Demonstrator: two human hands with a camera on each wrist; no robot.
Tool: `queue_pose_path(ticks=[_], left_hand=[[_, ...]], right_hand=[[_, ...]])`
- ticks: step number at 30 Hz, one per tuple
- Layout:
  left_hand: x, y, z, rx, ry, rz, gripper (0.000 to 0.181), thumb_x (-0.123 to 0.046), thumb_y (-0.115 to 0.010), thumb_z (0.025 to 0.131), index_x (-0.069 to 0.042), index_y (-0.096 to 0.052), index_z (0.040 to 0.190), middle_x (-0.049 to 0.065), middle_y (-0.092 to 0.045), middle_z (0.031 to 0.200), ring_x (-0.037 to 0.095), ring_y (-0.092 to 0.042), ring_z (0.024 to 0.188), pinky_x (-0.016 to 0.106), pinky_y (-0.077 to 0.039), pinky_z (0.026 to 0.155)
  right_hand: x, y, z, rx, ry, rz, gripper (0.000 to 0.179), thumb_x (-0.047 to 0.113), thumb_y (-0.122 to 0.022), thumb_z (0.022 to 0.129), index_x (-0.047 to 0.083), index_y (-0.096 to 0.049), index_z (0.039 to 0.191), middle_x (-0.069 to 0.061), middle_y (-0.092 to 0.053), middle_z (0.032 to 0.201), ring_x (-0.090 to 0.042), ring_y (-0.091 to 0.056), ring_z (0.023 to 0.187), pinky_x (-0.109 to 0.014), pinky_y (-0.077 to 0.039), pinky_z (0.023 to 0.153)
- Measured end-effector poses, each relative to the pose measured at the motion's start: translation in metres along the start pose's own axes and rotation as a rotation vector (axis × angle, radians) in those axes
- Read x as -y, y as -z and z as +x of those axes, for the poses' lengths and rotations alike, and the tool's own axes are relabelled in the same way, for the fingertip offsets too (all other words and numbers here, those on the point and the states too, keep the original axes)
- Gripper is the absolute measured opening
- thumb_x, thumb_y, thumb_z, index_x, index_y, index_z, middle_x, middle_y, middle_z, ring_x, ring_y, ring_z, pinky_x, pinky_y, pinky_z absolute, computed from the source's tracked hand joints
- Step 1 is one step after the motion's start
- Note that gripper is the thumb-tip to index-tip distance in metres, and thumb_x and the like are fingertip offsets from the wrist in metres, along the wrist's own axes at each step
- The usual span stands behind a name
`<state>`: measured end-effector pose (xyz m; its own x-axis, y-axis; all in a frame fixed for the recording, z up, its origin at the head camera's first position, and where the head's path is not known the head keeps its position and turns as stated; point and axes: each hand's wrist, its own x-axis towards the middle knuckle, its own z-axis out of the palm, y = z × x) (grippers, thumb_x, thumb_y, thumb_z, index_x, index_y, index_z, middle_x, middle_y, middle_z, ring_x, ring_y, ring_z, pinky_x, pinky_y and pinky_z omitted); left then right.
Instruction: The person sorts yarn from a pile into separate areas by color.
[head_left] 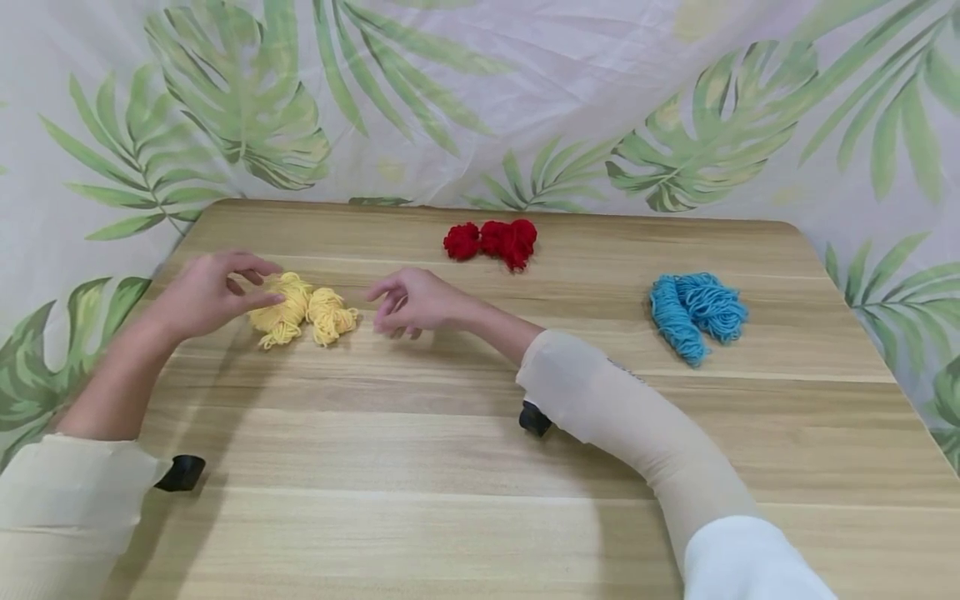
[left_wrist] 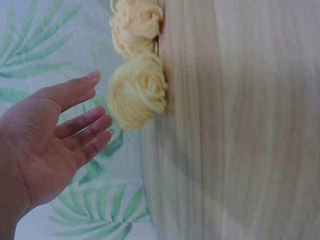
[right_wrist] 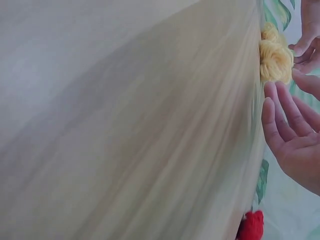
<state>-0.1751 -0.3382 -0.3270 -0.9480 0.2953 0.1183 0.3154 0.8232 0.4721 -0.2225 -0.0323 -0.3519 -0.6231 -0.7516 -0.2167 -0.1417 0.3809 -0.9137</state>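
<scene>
Two bundled clumps of yellow yarn (head_left: 283, 312) lie side by side at the left of the table. My left hand (head_left: 213, 293) is over the left end of that yarn, its fingers relaxed and parted; the left wrist view shows a gap between this hand (left_wrist: 55, 135) and the yarn (left_wrist: 137, 92). Just right of the yellow yarn is my right hand (head_left: 416, 302), its fingers loosely bent and holding nothing. In the right wrist view the right hand (right_wrist: 297, 135) has its palm showing, with the yellow yarn (right_wrist: 276, 61) beyond its fingertips.
Red yarn (head_left: 495, 242) lies near the back edge of the wooden table (head_left: 420, 467). A blue yarn skein (head_left: 697, 312), folded over, rests on the right side. Behind the table hangs a leaf-patterned cloth (head_left: 465, 108). Dark wrist cameras (head_left: 180, 473) sit below both forearms.
</scene>
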Motion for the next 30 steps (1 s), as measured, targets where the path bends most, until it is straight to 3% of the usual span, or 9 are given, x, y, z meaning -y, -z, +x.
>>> queue_pose_path(ticks=[4, 11, 15, 18, 24, 30], left_hand=[[-0.015, -0.003, 0.005, -0.046, -0.059, 0.024, 0.031, -0.008, -0.079, 0.091, 0.005, -0.073, 0.118, 0.029, -0.070, 0.111, 0.036, -0.071, 0.081, 0.013, -0.049, 0.065], [-0.043, -0.013, 0.018, -0.075, -0.130, 0.055, 0.026, -0.007, -0.078, 0.091, 0.006, -0.074, 0.113, 0.025, -0.073, 0.106, 0.036, -0.069, 0.088, 0.030, -0.054, 0.068], [-0.059, -0.020, 0.025, -0.041, -0.151, 0.031, 0.025, -0.008, -0.077, 0.093, 0.007, -0.074, 0.113, 0.024, -0.073, 0.107, 0.036, -0.069, 0.092, 0.043, -0.057, 0.072], [-0.069, -0.025, 0.029, -0.001, -0.152, 0.008, 0.026, -0.011, -0.075, 0.095, 0.007, -0.074, 0.114, 0.024, -0.073, 0.110, 0.034, -0.069, 0.093, 0.043, -0.057, 0.073], [-0.086, -0.036, 0.037, 0.062, -0.151, -0.037, 0.027, -0.012, -0.072, 0.098, 0.007, -0.073, 0.117, 0.023, -0.072, 0.113, 0.033, -0.068, 0.097, 0.046, -0.057, 0.079], [-0.098, -0.044, 0.041, 0.079, -0.157, -0.046, 0.026, -0.012, -0.072, 0.098, 0.007, -0.073, 0.117, 0.024, -0.072, 0.115, 0.036, -0.066, 0.106, 0.054, -0.056, 0.088]], right_hand=[[-0.006, 0.011, -0.014, -0.028, 0.012, -0.061, 0.047, 0.002, -0.073, 0.096, -0.002, -0.059, 0.141, -0.010, -0.075, 0.103, -0.027, -0.074, 0.088, -0.037, -0.062, 0.068], [-0.019, 0.036, -0.040, -0.094, 0.098, -0.210, 0.034, 0.006, -0.070, 0.096, -0.004, -0.067, 0.127, -0.009, -0.076, 0.100, -0.022, -0.073, 0.090, -0.037, -0.061, 0.070], [-0.026, 0.052, -0.058, -0.155, 0.149, -0.270, 0.030, 0.008, -0.071, 0.095, -0.006, -0.070, 0.122, -0.011, -0.077, 0.100, -0.021, -0.073, 0.093, -0.030, -0.059, 0.082], [-0.029, 0.063, -0.073, -0.203, 0.156, -0.296, 0.029, 0.010, -0.072, 0.096, -0.006, -0.071, 0.120, -0.012, -0.077, 0.103, -0.022, -0.072, 0.096, -0.031, -0.057, 0.089], [-0.038, 0.080, -0.104, -0.253, 0.123, -0.355, 0.026, 0.013, -0.068, 0.101, -0.005, -0.073, 0.118, -0.013, -0.076, 0.110, -0.025, -0.070, 0.100, -0.037, -0.057, 0.091], [-0.044, 0.098, -0.138, -0.301, 0.055, -0.424, 0.029, 0.016, -0.063, 0.105, -0.007, -0.073, 0.121, -0.017, -0.075, 0.115, -0.029, -0.070, 0.104, -0.044, -0.056, 0.094]])
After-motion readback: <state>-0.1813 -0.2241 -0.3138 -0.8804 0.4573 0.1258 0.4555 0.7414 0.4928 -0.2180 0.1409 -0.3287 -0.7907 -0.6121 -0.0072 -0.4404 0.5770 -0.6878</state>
